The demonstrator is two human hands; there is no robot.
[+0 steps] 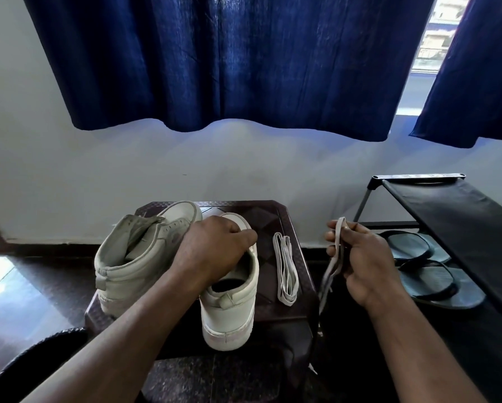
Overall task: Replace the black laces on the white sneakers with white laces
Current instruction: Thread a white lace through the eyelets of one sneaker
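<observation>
Two dark blue curtains hang across the top of the room, a wide one (229,62) and a narrower one (476,82) at the right. A strip of bright window (430,39) shows between them. Below them runs a pale wall (127,170), which meets a dark, glossy floor (40,286) that catches daylight at the left. A black fabric shoe rack (462,216) on thin metal legs stands at the right, and a pair of dark sandals (430,274) lies on its lower level.

Against the wall, beside the rack, stands a small dark brown table (273,219) with a chequered, moulded top. Both white sneakers stand upright on it side by side, heels toward the camera. The left sneaker (127,266) has its tongue slack and a row of eyelets showing. The right sneaker (229,315) reaches the table's near edge. The left hand (214,248) lies over the front of the right sneaker, its fingers curled down around the upper and gripping it.

A folded white lace (286,271) lies flat on the table just right of that sneaker. The right hand (360,257) is raised beyond the table's right edge and pinches a second white lace (335,251), doubled into a loop above the fingers, with its ends hanging down past the table's side.
</observation>
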